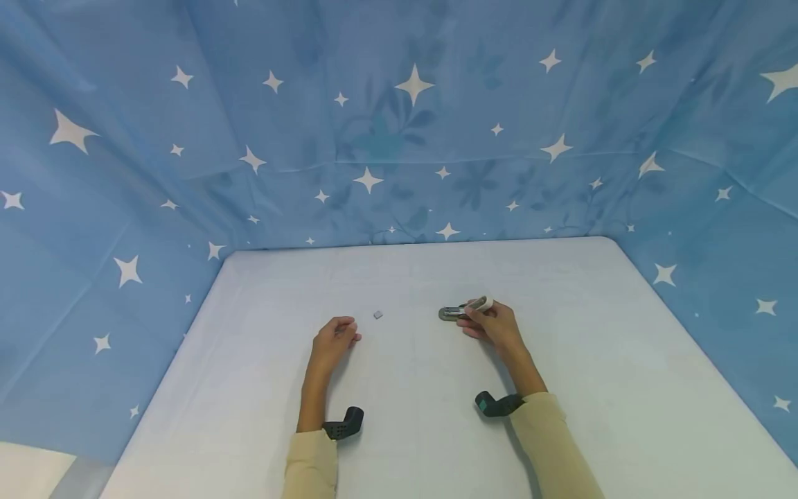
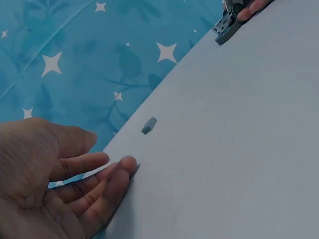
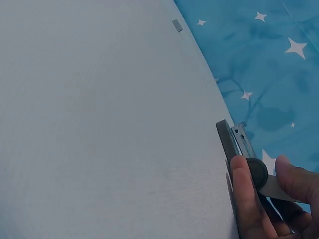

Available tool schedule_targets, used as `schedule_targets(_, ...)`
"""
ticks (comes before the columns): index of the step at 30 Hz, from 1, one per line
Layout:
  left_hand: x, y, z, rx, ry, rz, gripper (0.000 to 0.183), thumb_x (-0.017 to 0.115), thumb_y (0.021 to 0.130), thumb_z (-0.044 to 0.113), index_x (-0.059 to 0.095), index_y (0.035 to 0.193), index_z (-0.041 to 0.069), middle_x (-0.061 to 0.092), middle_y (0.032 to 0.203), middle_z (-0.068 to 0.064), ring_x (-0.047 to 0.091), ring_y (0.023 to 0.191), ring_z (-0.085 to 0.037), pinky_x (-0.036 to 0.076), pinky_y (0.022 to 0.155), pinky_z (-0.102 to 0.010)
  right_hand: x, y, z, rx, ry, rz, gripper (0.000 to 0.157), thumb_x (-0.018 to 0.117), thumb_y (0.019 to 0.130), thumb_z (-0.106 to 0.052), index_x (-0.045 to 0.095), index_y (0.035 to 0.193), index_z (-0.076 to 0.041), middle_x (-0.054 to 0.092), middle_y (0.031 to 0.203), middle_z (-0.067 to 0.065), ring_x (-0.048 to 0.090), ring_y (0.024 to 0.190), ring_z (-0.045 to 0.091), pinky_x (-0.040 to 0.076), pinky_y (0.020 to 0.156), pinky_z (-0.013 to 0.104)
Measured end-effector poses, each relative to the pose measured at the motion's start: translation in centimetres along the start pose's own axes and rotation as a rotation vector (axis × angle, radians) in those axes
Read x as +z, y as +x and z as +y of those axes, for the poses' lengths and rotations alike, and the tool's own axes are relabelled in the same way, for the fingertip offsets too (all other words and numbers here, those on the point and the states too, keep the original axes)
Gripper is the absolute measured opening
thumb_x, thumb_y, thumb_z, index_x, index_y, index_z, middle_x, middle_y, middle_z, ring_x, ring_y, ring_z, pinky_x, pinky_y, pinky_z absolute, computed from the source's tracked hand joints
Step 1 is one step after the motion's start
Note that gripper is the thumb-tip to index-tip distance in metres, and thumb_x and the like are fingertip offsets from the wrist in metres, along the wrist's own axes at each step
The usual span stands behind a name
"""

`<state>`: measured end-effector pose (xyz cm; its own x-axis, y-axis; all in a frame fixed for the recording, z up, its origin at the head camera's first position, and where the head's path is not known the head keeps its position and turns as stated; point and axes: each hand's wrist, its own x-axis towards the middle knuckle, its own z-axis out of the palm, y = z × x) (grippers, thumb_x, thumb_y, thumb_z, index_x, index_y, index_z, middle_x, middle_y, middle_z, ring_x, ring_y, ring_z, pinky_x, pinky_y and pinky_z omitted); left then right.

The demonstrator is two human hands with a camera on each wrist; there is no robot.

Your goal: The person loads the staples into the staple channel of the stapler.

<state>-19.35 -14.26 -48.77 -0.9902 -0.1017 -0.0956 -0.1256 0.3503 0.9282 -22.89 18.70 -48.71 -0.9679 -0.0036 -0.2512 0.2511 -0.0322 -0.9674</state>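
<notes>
My right hand (image 1: 494,326) grips a small grey-green stapler (image 1: 450,313), thumb on one side and fingers on the other. Its top cover is swung up, so the metal magazine (image 3: 242,141) shows in the right wrist view. A short grey block of staples (image 1: 377,314) lies on the table between the hands, closer to the left. My left hand (image 1: 334,344) is beside that block with its fingers loosely bent and nothing between them. In the left wrist view the staple block (image 2: 149,125) sits just beyond the fingertips.
A white-covered table (image 1: 411,402) spreads under both hands. Blue curtain (image 1: 399,138) with white stars hangs behind its far edge and along both sides. Each wrist carries a black camera mount (image 1: 344,424).
</notes>
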Motion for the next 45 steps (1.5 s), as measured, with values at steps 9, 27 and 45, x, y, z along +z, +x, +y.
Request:
schedule_targets(9,0.6,0.3,0.3,-0.009,0.023,0.039,0.028,0.056,0.098,0.017,0.062,0.120,0.002,0.067,0.108,-0.015,0.071,0.089,-0.018,0.057,0.079,-0.027,0.7,0.1,-0.2,-0.002,-0.075,-0.007,0.046,0.065,0.095,-0.017,0.050,0.133,0.005,0.074,0.090,0.002,0.074,0.079,0.010,0.057,0.072,0.021)
schedule_targets(27,1.6,0.7,0.5,0.016,0.253,0.126,0.025,0.059,0.095,0.024,0.068,0.112,0.007,0.070,0.100,-0.007,0.064,0.088,-0.022,0.048,0.080,-0.039,2.0,0.1,0.4,-0.016,-0.094,-0.104,0.042,0.064,0.094,-0.008,0.052,0.133,0.003,0.070,0.113,0.018,0.073,0.084,0.011,0.056,0.076,0.020)
schedule_targets(45,2.2,1.0,0.6,0.074,0.386,0.167,0.023,0.064,0.091,0.024,0.070,0.106,0.009,0.067,0.093,-0.006,0.062,0.080,-0.021,0.047,0.070,-0.035,1.9,0.5,0.6,-0.006,-0.112,-0.098,0.044,0.063,0.094,-0.004,0.052,0.136,0.001,0.060,0.128,0.026,0.073,0.086,0.010,0.056,0.078,0.020)
